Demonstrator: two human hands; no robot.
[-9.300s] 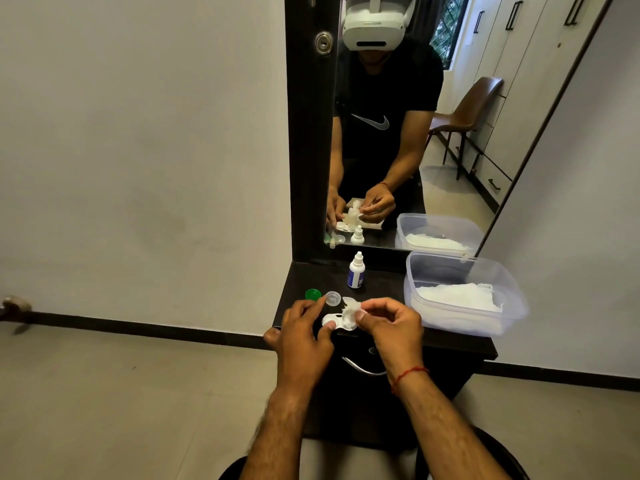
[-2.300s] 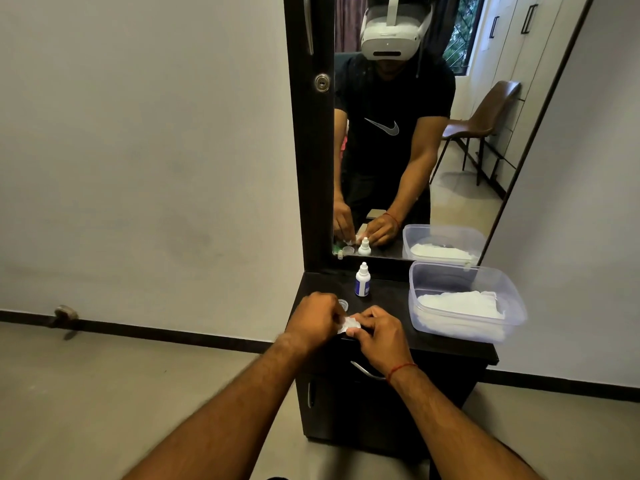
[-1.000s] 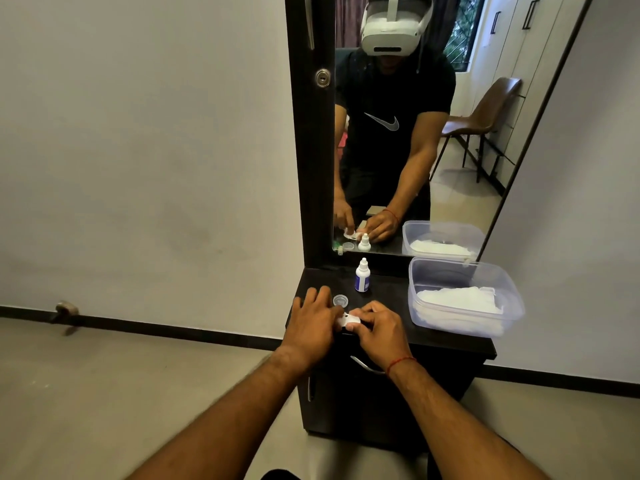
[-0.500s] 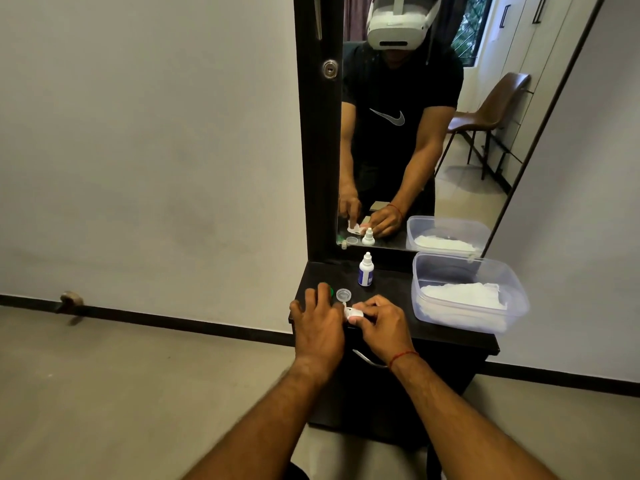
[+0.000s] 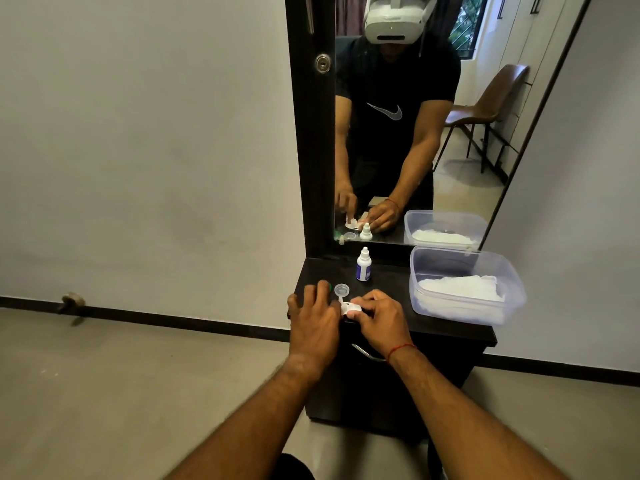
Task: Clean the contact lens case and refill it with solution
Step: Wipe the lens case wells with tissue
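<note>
The white contact lens case [image 5: 346,306] lies near the front edge of the black dresser top [image 5: 391,289], mostly covered by my hands. My right hand [image 5: 379,320] pinches a small white tissue [image 5: 356,309] against the case's right well. The heel and thumb side of my left hand [image 5: 313,317] rest on the case's left end, with the fingers stretched forward over a green cap [image 5: 331,287]. A clear cap [image 5: 341,290] lies just behind the case. Further back, near the mirror, stands the capped solution bottle [image 5: 363,265].
A clear plastic box [image 5: 509,271] with white tissues fills the right side of the dresser top. The mirror [image 5: 415,133] rises right behind the bottle. A drawer handle [image 5: 367,355] sits below the front edge. Bare floor spreads to the left.
My left fingers uncurled and stretched forward over the green cap. My right hand stays on the case with the tissue. The head view shifted slightly.
</note>
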